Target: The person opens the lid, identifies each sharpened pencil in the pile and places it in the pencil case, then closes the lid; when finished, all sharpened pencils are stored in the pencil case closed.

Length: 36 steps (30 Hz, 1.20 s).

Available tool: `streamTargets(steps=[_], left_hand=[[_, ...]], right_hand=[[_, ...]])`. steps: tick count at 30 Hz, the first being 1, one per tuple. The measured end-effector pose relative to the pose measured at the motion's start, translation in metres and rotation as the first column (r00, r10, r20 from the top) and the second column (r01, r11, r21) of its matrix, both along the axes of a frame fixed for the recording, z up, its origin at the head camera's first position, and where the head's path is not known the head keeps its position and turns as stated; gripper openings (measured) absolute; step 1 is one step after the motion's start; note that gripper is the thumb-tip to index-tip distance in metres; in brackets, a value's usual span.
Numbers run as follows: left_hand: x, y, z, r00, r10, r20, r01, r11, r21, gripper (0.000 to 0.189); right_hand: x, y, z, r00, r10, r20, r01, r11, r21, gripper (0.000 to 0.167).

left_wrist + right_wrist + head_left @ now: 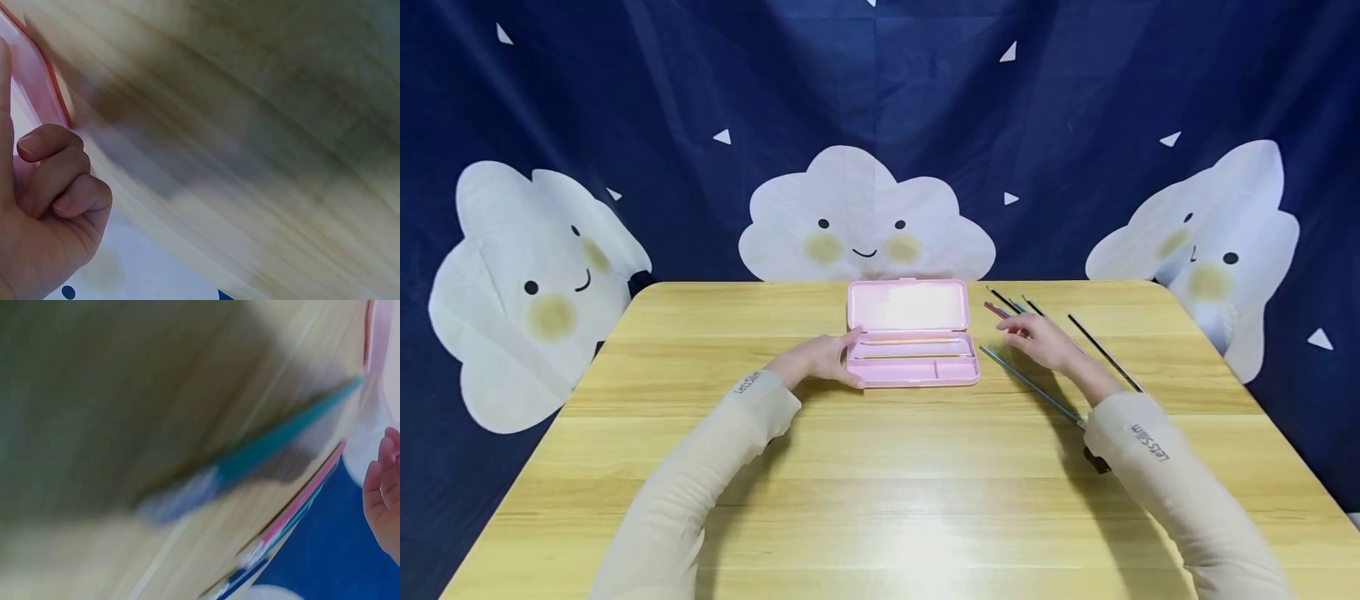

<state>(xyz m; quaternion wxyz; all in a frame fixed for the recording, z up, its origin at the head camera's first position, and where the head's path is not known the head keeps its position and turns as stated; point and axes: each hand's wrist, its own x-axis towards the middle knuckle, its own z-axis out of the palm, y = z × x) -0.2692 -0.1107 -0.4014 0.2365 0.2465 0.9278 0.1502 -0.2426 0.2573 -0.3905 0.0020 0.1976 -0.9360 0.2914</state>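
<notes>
An open pink pencil case (907, 333) stands with its lid raised at the back of the table. Two slim golden pencils (917, 357) lie in its long compartment. My left hand (820, 358) grips the case's left end, thumb at the front corner and a finger near the hinge; its other fingers curl in the left wrist view. Over the loose pencils right of the case is my right hand (1041, 342), with relaxed fingers and nothing visible in them. Near its fingertips lies a red pencil (995, 309). A teal pencil (281, 437) lies closer to the front.
A dark pencil (1105, 354) lies farther right, and more dark pencils (1000, 297) lie behind the right hand. The wooden table (880, 492) ends at a dark blue curtain (685, 75) with cloud faces. A small black object (1097, 461) shows beneath the right sleeve.
</notes>
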Motion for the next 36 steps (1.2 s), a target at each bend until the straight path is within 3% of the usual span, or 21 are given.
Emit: streamTargets(steps=[7,11,16,24,32,36], left_hand=[[0.0,-0.003,0.001,1.0,0.017,-0.001,-0.017,0.999,-0.029,0.108],[0.0,-0.003,0.0,1.0,0.017,-0.006,-0.017,1.0,-0.015,0.109],[0.001,-0.002,0.0,1.0,0.021,-0.015,-0.021,1.0,-0.011,0.108],[0.003,-0.001,0.001,1.0,0.02,-0.006,-0.02,1.0,-0.002,0.107],[0.003,0.0,0.002,1.0,0.017,-0.01,-0.016,1.0,0.009,0.105],[0.004,0.0,0.003,1.0,0.022,-0.007,-0.022,1.0,0.001,0.105]], right_hand=[[0.005,0.035,0.001,0.995,-0.094,-0.035,0.097,0.991,0.096,0.02],[0.005,0.044,-0.004,0.994,-0.111,0.005,0.109,0.983,0.149,0.023],[0.003,0.046,-0.01,0.993,-0.107,0.051,0.094,0.973,0.212,0.026],[0.001,0.043,-0.015,0.991,-0.126,0.036,0.109,0.946,0.305,0.025],[0.003,0.039,-0.017,0.993,-0.115,0.019,0.101,0.934,0.343,0.021],[0.004,0.037,-0.018,0.994,-0.104,0.017,0.093,0.944,0.317,0.019]])
